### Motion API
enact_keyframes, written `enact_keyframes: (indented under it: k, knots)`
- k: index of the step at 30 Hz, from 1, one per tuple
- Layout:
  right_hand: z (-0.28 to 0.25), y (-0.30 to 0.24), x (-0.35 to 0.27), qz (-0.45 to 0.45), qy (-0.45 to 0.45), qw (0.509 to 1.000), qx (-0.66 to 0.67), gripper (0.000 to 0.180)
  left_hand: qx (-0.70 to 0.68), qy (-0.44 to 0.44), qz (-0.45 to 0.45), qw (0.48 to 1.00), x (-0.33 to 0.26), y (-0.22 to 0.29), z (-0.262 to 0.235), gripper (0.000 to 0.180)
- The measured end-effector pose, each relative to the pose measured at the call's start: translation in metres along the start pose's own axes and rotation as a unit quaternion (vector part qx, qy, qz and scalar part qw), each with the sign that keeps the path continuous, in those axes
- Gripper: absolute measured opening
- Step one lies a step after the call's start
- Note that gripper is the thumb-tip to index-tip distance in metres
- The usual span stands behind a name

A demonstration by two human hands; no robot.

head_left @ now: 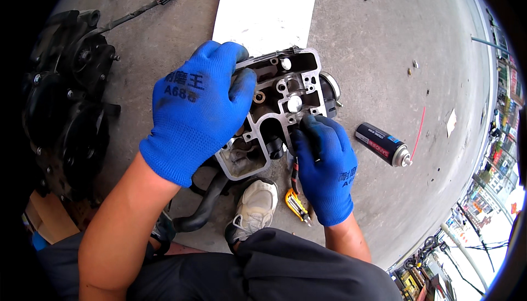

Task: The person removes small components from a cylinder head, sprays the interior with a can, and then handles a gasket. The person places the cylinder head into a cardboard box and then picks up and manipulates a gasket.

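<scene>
**A hard, hollow metal casting (272, 116), held by its rim**

The casting is in front of me, open face up, just beyond my pale shoe (257, 205) and above the concrete floor (384, 81); I cannot tell what bears its weight. My blue-gloved left hand (204, 95) is curled round its upper-left rim, one digit over the open face, the farther fingertips mostly hidden. My right hand (328, 158) has its fingers bunched at the lower-right edge; I cannot tell whether they pinch something small or merely press there.

I'd expect it to feel heavy for its size and quite stiff, with no give in the walls. The metal looks smooth, perhaps oily, so it could slip. The thick outer walls on opposite sides seem the best hold; the machined rim and the shiny round inserts (295, 104) could scratch, so I'd keep hard things off them.

A dark spray can (381, 144) lies right of my right hand, and a yellow-handled tool (296, 205) sits below it.
</scene>
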State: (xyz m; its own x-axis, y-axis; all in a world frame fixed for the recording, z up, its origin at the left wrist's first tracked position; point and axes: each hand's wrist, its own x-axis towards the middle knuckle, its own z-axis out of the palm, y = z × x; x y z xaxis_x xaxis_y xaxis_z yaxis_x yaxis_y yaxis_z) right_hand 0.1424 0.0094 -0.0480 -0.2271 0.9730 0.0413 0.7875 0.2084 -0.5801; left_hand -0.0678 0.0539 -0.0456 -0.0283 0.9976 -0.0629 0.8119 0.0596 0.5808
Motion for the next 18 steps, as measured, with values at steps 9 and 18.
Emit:
enact_keyframes:
  k: [9,18]
  knots:
    - [0.007,-0.007,0.0,0.014,-0.002,0.999,-0.05,0.02,-0.003,0.035,0.016,0.999,0.002,-0.004,0.005,0.019]
    - [0.014,-0.003,0.0,0.041,0.052,0.996,0.061,0.022,-0.012,0.037,0.003,0.999,0.005,-0.005,0.006,0.016]
